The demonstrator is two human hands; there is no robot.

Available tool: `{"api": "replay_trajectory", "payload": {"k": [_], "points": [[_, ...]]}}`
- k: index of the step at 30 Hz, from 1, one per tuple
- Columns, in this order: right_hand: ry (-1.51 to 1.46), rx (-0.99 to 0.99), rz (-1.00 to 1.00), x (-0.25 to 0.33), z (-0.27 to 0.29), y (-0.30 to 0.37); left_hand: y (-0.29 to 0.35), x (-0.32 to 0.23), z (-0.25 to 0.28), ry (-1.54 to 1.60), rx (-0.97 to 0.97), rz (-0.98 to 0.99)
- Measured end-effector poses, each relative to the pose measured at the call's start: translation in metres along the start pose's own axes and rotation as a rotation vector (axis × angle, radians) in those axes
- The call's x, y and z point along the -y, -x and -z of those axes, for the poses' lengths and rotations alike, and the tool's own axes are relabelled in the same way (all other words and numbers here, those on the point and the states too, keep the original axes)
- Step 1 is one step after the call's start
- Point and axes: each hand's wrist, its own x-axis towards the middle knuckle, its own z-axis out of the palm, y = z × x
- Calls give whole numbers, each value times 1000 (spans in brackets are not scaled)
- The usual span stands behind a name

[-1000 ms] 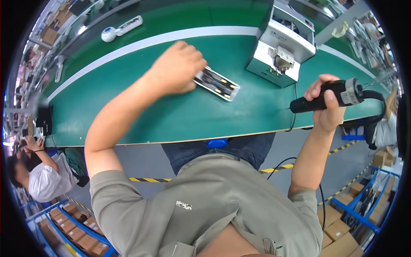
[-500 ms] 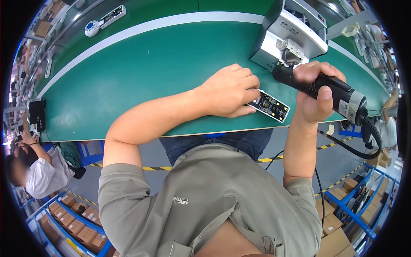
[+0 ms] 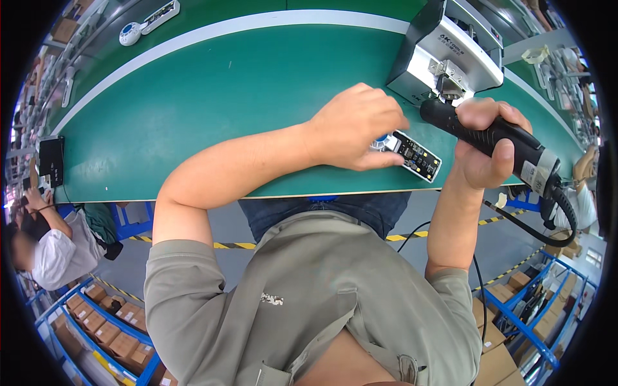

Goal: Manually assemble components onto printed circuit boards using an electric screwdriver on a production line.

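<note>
My right hand (image 3: 489,138) is closed round a black electric screwdriver (image 3: 479,134), which lies slantwise in it with its cord at the near right end. The screwdriver's front end is close to the metal block of a silver and black screw feeder (image 3: 447,55); its bit cannot be made out. On the bench lies a white handheld device with an exposed circuit board (image 3: 418,157). My left hand (image 3: 360,128) is over its round blue-and-white end, thumb and fingers apart and open. The hand hides part of that end.
Another white device with a round blue end (image 3: 145,24) lies beyond the white strip at the far left. A black box (image 3: 51,161) is at the green bench's (image 3: 193,96) left end, near another person (image 3: 58,238). The screwdriver's cord (image 3: 570,219) loops down at right.
My left hand has loosened from the device, and its thumb and fingers have spread, showing the blue round part. My right hand still holds the screwdriver by the feeder. The view has shifted slightly.
</note>
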Motion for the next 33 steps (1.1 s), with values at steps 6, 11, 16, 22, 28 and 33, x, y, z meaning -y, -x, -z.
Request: {"api": "replay_trajectory", "payload": {"k": [6, 11, 16, 22, 28, 33], "points": [[82, -39, -11, -7, 2, 8, -3, -1, 3, 62, -86, 112], [90, -53, -19, -7, 3, 12, -2, -1, 6, 135, -127, 201], [-9, 1, 12, 9, 0, 6, 0, 5, 7, 223, -164, 332], [-103, 160, 80, 42, -3, -5, -1, 10, 3, 256, -217, 349], [-113, 223, 25, 55, -12, -5, 1, 9, 5, 258, -185, 296], [-131, 276, 71, 51, -9, -5, 0, 6, 6, 218, -210, 276]]}}
